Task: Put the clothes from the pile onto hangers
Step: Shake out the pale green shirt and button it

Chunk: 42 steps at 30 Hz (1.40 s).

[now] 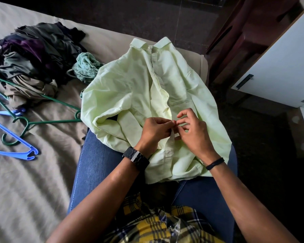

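Person seated, blue jeans and yellow plaid shirt nearest the camera. Pale green cotton button-up shirt [144, 88] lies spread face-up over the lap and onto the bed edge, collar pointing away. Both hands meet at the shirt's front placket, low on the garment: left hand [154, 132], black watch on the wrist, pinches the placket edge with curled fingers; right hand [191, 130], thin black band on the wrist, pinches the opposite edge with thumb and forefinger, other fingers lifted. Looks like a button being worked; doing up or undoing, can't tell. Step in hand: prepping this shirt for a hanger, not yet on one. Next move likely calls for freeing one hand, reaching left for a hanger and feeding it into the shoulders through the collar.

Further left on the tan bed sheet [25, 181]: blue plastic hangers [16, 146] and green plastic hangers [42, 121], loosely overlapped, near the shirt's left edge. Beyond them a pile of dark crumpled clothes [33, 57], a teal patterned garment [86, 67] beside it, touching the shirt. White cabinet door [279, 58] far right.
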Each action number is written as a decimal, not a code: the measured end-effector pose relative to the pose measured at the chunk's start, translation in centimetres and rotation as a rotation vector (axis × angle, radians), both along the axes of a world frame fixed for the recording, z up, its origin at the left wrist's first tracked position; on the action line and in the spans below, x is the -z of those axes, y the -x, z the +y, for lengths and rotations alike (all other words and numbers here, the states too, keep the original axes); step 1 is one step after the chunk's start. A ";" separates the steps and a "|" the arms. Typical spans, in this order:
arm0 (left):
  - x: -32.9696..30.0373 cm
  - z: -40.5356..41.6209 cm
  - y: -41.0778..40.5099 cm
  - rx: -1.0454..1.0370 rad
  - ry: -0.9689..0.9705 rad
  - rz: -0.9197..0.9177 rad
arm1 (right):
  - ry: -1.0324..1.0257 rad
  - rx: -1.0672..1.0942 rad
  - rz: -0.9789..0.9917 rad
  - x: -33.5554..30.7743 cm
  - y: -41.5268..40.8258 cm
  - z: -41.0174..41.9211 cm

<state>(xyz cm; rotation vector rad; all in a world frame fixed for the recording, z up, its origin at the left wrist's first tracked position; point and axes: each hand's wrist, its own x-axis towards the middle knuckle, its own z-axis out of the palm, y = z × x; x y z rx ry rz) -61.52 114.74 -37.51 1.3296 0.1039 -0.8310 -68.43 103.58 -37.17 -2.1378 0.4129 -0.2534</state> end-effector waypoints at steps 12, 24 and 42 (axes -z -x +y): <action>1.1 -0.5 0.7 -0.177 0.060 0.073 | 0.032 0.137 -0.028 0.8 0.1 0.3; 1.5 -0.4 -0.6 -0.049 0.162 0.010 | -1.334 0.492 0.050 -0.2 -0.9 0.0; 3.5 2.4 0.9 0.664 -0.574 -0.795 | -0.080 0.187 0.154 1.4 2.5 0.1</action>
